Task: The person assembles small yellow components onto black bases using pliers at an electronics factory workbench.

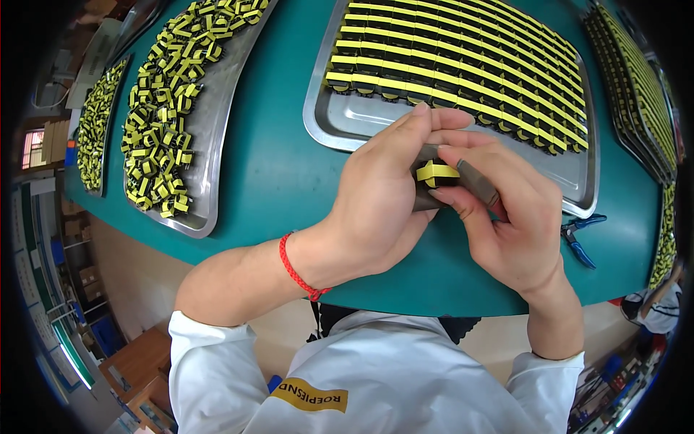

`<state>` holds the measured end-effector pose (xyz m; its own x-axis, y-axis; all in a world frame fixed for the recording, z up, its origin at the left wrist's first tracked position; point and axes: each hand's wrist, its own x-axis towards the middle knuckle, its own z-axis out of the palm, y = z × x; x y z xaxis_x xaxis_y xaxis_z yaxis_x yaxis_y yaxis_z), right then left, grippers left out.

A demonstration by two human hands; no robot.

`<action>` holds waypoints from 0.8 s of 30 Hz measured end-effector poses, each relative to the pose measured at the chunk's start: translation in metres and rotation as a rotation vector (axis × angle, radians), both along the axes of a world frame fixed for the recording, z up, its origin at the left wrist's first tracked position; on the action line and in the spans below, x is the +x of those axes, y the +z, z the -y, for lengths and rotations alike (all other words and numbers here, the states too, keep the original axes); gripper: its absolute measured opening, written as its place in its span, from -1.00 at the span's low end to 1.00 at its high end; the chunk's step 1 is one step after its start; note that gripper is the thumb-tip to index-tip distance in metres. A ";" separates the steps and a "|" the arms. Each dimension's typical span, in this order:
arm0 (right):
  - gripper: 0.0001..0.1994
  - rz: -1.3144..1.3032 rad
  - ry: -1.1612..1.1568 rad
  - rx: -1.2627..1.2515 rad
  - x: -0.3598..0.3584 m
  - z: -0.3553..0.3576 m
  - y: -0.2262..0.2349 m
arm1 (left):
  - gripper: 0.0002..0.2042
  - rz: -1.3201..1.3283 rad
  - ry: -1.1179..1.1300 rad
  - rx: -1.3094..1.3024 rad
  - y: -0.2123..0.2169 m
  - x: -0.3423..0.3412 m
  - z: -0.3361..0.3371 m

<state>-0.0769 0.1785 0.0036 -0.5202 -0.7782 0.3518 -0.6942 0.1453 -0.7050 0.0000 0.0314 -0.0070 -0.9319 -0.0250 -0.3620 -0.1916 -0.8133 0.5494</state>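
In front of me my two hands meet around a small transformer [439, 173] with yellow tape and a black body. My right hand [517, 210] pinches it between thumb and fingers. A dark grey flat strip [478, 181] also lies inside the right hand's grip. My left hand [379, 192] is closed, cupped against the far side of the right fingers. Dark grey material [426, 202] shows between the left palm and the transformer; its full shape is hidden. Just beyond the hands stands a metal tray [340, 134] with neat rows of transformers [455, 65].
Left on the green table [267, 145] is a metal tray [213, 152] of loosely heaped transformers [163, 116], with another heap [97, 130] beyond. Blue-handled cutters [580, 242] lie near my right wrist. Stacked filled trays [629, 94] stand far right. Another person [658, 307] is at the right edge.
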 end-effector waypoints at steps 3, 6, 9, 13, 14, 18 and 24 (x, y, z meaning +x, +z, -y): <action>-0.68 0.018 -0.024 -0.016 0.003 0.002 0.000 | -0.56 0.037 0.015 -0.002 0.006 -0.001 -0.002; -0.70 0.013 -0.021 0.013 0.003 0.002 0.001 | -0.57 0.042 0.034 0.024 0.005 -0.001 -0.003; -0.72 0.016 -0.002 0.020 -0.001 0.003 0.003 | -0.60 0.038 0.042 0.005 0.004 0.000 -0.004; -0.73 0.060 -0.003 0.008 -0.003 0.001 0.001 | -0.62 0.045 0.018 -0.010 0.004 -0.003 -0.003; -0.74 0.044 -0.011 0.017 -0.002 0.002 0.003 | -0.63 0.038 0.023 -0.015 0.005 -0.002 -0.002; -0.75 -0.034 0.007 0.078 0.000 0.002 0.010 | -0.64 0.055 0.056 0.020 0.004 -0.003 -0.004; -0.74 -0.005 0.001 0.035 0.000 0.003 0.008 | -0.57 0.031 -0.001 -0.082 0.000 -0.001 -0.005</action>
<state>-0.0769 0.1756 0.0117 -0.5176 -0.7908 0.3268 -0.6980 0.1694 -0.6957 -0.0011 0.0362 -0.0075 -0.9203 -0.0546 -0.3873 -0.2105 -0.7654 0.6081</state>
